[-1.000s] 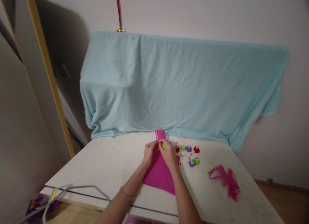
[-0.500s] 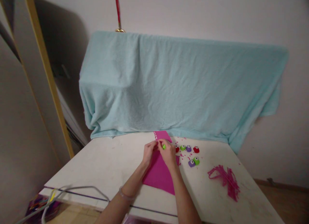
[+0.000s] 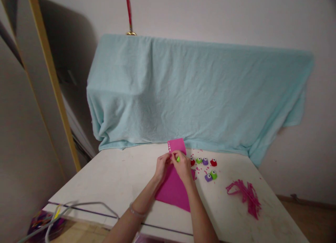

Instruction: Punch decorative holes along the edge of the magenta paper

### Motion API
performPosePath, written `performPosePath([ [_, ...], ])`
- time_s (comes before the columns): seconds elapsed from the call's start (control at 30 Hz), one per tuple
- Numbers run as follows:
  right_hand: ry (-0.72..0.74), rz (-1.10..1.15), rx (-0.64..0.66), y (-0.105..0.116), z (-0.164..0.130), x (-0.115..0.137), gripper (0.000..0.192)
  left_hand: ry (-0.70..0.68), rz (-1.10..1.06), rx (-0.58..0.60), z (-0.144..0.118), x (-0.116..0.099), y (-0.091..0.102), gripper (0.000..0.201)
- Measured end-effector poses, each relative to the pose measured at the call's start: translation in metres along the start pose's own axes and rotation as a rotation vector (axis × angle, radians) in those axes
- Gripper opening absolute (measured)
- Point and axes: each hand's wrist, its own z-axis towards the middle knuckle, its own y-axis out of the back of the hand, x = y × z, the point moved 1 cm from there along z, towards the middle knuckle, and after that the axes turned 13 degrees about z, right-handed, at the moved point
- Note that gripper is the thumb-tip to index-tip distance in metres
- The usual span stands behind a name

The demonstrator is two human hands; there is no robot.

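Observation:
Pinched between the fingers of my left hand (image 3: 163, 164) is a pink paper strip (image 3: 177, 145), which has a row of small punched holes down its left edge. My right hand (image 3: 181, 164) is closed around a small green craft punch (image 3: 178, 159) at the strip's near part; the fingers cover most of it. Beneath both wrists a larger magenta sheet (image 3: 174, 192) lies flat on the table. Whether strip and sheet are one piece is hidden by my hands. Right of my right hand are several more small punches in red, green and purple, such as a purple punch (image 3: 208, 177).
Tiny pink paper bits (image 3: 198, 171) are scattered among the punches. A heap of cut pink paper strips (image 3: 246, 197) lies on the right of the white table (image 3: 105, 180). A light blue towel (image 3: 194, 92) hangs behind. A grey cable (image 3: 89, 203) crosses the front left edge.
The far end of the pink strip has risen and straightened, showing more of it above my hands. Both hands stay in nearly the same place with the same grip.

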Motion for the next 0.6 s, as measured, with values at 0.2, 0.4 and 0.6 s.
performPosePath([
  [0.2,0.008,-0.002,0.0,0.0014,0.0008,0.0014,0.014,0.0,-0.117,0.069,0.0003,-0.0028,-0.0022,0.024],
  [0.4,0.029,-0.058,0.03,0.0002,0.0008,0.0021,0.016,0.017,-0.046,0.088,0.0036,-0.0018,-0.0015,0.028],
  [0.6,0.066,-0.151,0.058,0.0029,-0.001,0.0058,0.018,0.016,-0.024,0.106,0.006,0.0001,-0.0001,0.028],
])
